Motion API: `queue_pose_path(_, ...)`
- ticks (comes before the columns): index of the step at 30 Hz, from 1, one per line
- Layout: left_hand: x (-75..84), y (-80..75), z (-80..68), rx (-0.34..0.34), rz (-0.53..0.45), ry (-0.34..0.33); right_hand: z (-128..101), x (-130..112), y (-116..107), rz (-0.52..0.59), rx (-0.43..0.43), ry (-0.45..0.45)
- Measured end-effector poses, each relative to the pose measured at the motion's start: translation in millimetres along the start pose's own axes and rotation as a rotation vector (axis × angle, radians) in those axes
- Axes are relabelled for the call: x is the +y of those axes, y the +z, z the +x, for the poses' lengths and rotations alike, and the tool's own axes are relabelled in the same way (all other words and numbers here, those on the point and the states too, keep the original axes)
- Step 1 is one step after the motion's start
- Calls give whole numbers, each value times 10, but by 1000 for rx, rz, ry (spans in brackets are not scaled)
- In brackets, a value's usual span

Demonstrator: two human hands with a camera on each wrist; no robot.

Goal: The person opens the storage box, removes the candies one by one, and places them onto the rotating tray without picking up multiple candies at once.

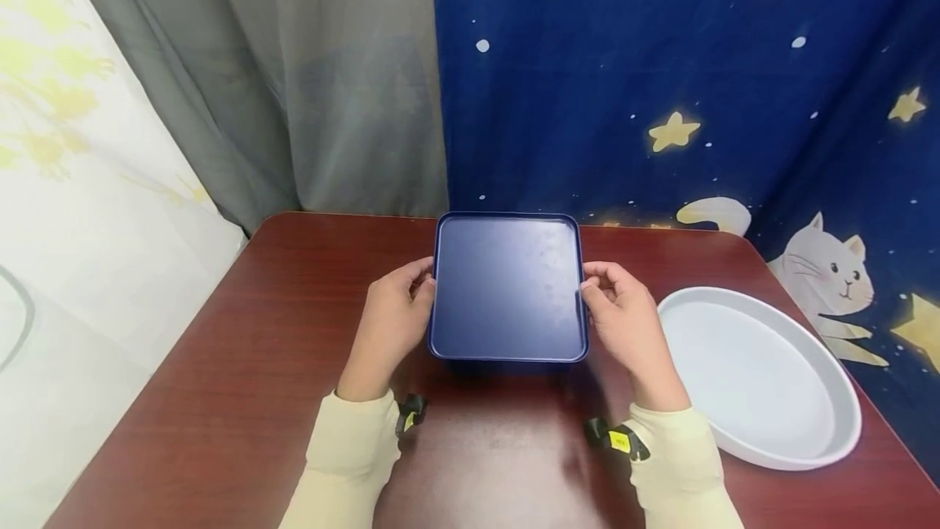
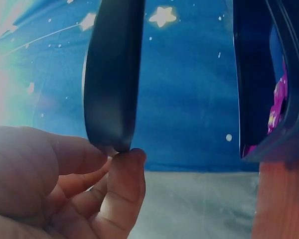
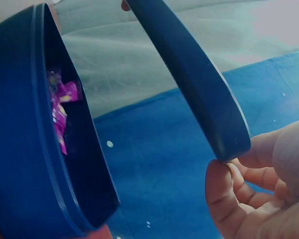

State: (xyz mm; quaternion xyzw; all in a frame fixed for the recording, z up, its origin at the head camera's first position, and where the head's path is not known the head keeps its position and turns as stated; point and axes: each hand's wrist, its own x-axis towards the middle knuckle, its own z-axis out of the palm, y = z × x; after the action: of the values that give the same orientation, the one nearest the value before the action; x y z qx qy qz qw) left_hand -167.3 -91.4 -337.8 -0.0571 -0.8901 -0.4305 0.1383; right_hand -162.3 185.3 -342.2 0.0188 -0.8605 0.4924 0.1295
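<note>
Watching remotely, I've got left hand (image 1: 392,308) and right hand (image 1: 627,321) pinching the navy square lid (image 1: 509,288) by opposite edges, apart above its open box (image 3: 20,129). Probably light, stiff, kinda slick; I'd grip those side rims.

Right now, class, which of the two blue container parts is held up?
The shallow lid, pinched by left hand and right hand; the deeper box sits below, pink wrappers inside.
</note>
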Motion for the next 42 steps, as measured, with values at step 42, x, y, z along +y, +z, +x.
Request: queue_pose_path(42,-1239,-1228,-365,-407,444,-271,-653,-317,1588,39,-539,-140)
